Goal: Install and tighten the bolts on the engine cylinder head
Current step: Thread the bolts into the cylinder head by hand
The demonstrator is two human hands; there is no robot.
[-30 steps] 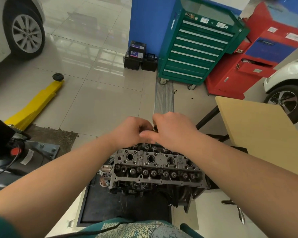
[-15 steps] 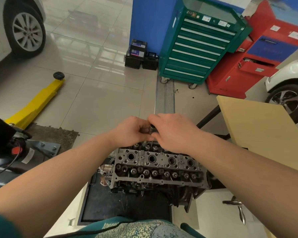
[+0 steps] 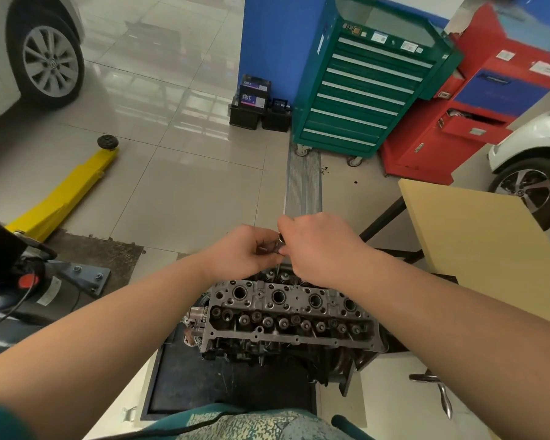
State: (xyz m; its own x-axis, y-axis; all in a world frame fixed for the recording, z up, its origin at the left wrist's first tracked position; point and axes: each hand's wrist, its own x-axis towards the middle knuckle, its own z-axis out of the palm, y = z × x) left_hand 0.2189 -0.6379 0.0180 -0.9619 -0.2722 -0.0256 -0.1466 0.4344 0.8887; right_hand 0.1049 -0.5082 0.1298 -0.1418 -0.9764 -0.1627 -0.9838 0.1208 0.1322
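Both hands meet above the far edge of the cylinder head [image 3: 286, 315], which sits on an engine block over a black floor mat [image 3: 223, 389]. The left hand [image 3: 245, 252] has its fingers curled around a small dark metal part, probably a bolt [image 3: 280, 244], of which only a short section shows between the two hands. The right hand [image 3: 318, 246] pinches the upper end of the same part with thumb and fingertips. The hands touch each other at the fingertips. A thin shaft runs from below the hands down toward the far row of the cylinder head; whether it has entered a hole cannot be determined.

The cylinder head faces upward, showing four large round bores in a row and a near row of valve springs. Its far edge is partly hidden behind the hands.

Surroundings:
- A yellow floor jack [image 3: 64, 198] lies on the tiled floor to the left.
- A green tool cabinet [image 3: 362, 90] stands at the rear, with a red cabinet [image 3: 464, 122] beside it.
- Two black batteries [image 3: 254, 103] sit on the floor against the blue wall.
- A wooden desk [image 3: 477, 242] stands to the right.
- Car wheels are visible at upper left [image 3: 48, 61] and at right [image 3: 527, 188].
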